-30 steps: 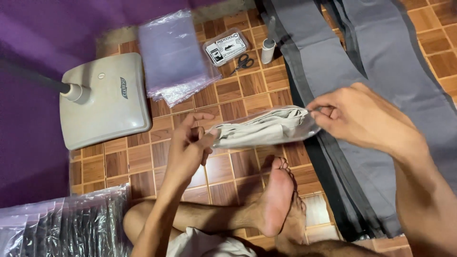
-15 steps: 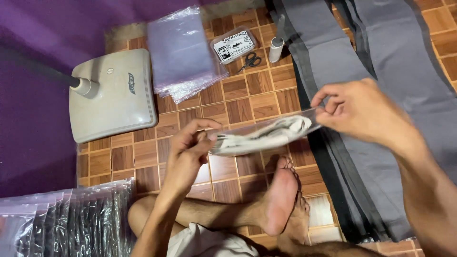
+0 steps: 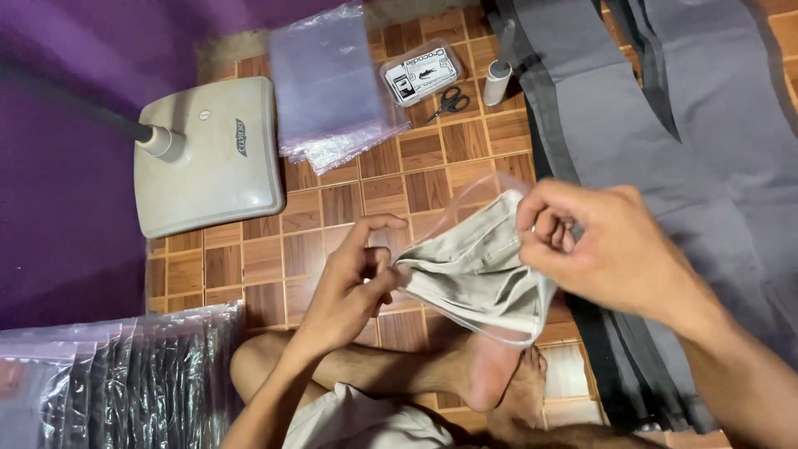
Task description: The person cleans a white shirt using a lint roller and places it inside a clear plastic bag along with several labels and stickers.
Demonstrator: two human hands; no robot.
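Right hand pinching folded beige cloth inside clear bag, left hand gripping its end, bag edges barely visible

A clear plastic bag with folded beige cloth inside is held between both hands. A stack of empty see-through zip bags is laid flat at the top, a small clear box with a white label just beside it. Filled clear bags are piled bottom-left.
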